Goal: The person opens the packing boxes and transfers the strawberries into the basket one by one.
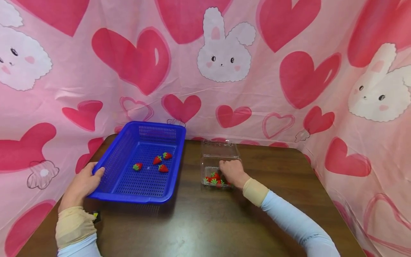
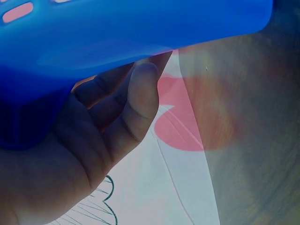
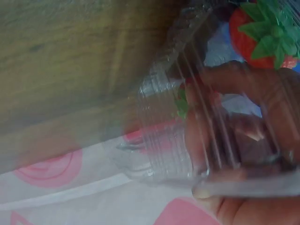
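My left hand point(image 1: 84, 181) grips the left rim of a blue slotted plastic basket point(image 1: 107, 184). In the left wrist view, the fingers curl beneath the basket's blue rim point(image 2: 140, 28). Several red strawberries with green leaves lie on its floor, one strawberry point(image 1: 137, 166) apart from the others. To the right, a clear plastic clamshell box point(image 1: 219, 147) stands with its lid raised and more strawberries point(image 1: 214, 178) gathered at its near end. My right hand point(image 1: 233, 171) holds the box's right wall, fingers inside and thumb outside; a strawberry point(image 3: 182, 102) shows through the plastic near the fingers.
Both containers are over a dark brown wooden table point(image 1: 212, 228). A pink cloth point(image 1: 179, 71) with hearts and rabbits hangs behind and around the table. A small black and yellow object point(image 1: 96, 216) shows beside the left wrist.
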The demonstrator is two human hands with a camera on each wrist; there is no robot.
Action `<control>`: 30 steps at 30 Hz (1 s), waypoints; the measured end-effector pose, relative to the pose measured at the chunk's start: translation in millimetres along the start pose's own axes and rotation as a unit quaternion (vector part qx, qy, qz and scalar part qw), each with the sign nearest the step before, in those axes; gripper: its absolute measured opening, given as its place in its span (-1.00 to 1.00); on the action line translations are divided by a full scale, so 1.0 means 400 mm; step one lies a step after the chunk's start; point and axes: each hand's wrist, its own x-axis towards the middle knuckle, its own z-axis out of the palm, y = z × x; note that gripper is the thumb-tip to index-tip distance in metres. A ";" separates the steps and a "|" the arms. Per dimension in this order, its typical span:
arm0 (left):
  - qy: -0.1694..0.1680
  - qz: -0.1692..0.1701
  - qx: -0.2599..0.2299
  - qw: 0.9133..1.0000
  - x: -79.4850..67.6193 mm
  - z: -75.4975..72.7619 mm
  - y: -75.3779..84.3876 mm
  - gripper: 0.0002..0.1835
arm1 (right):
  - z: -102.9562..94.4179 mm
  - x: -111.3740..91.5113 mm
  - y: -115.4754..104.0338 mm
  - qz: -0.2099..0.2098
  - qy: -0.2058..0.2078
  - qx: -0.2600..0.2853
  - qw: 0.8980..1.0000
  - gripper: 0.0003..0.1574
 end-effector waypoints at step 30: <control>0.007 0.014 0.000 1.000 -0.001 -0.002 -0.003 -0.35 | -0.208 0.070 0.061 -0.040 0.179 0.025 0.983 -0.69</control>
